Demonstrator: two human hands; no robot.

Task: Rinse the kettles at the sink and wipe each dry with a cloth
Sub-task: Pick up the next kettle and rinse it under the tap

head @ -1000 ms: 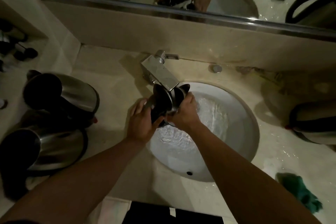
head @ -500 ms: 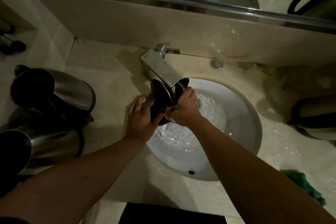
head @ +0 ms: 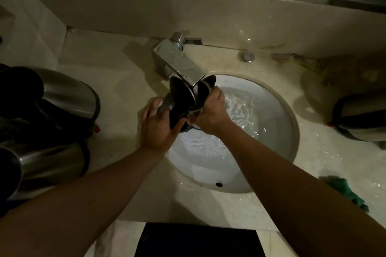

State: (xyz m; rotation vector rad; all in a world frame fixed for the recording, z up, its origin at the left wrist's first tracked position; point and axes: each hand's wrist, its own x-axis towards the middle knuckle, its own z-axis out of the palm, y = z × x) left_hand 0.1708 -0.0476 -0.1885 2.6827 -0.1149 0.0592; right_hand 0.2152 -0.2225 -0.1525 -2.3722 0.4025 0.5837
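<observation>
Head view looks down on a sink with water swirling in the bowl. Both hands are close together over its left edge, clamped on one kettle held tilted under the tap. The left hand grips the dark handle side, fingers curled round it. The right hand wraps the steel body, thumb near the rim. The lid stands open, and the mouth sits right below the spout, so this kettle looks to be mid-rinse; whether water is running into it at this instant is hard to tell in the dim light.

Two more kettles lie on their sides on the counter at the left, one just behind the other, well apart from the hands. Another kettle sits at the right edge of the counter, which is wet there. A green cloth lies crumpled on the counter at the lower right, untouched by either hand.

My judgement: the task is somewhere in the middle. The held kettle has yet to be wiped. Which of the others are already rinsed and dried, I cannot tell.
</observation>
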